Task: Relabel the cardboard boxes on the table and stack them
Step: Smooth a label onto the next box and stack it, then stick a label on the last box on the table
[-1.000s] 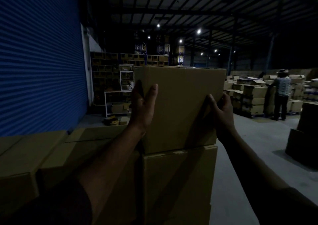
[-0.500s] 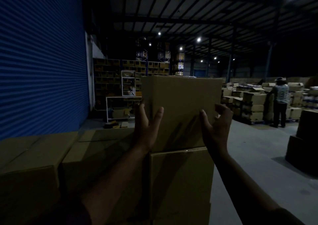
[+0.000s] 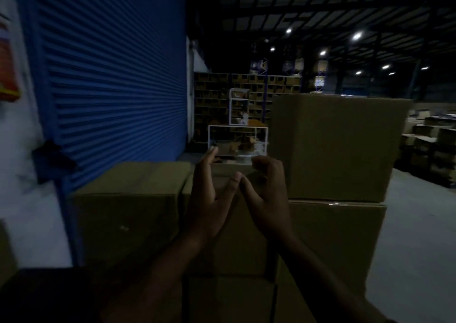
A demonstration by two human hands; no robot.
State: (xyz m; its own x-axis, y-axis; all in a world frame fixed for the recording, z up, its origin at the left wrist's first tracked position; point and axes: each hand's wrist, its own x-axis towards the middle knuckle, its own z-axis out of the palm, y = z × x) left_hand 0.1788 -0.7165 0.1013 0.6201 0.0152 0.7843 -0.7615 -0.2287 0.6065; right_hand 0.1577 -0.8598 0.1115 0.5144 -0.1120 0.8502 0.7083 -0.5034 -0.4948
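Hands: left hand [image 3: 209,199] fingers spread, right hand [image 3: 267,194] fingers loosely curled, both empty; stacked top box [image 3: 338,147] lies right, nearer right hand.

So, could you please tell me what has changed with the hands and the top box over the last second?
Both hands let go of the top box and drew back to its left: the left hand is open, the right hand loosely curled and holding nothing. The view swung left. The top box stays on the box below.
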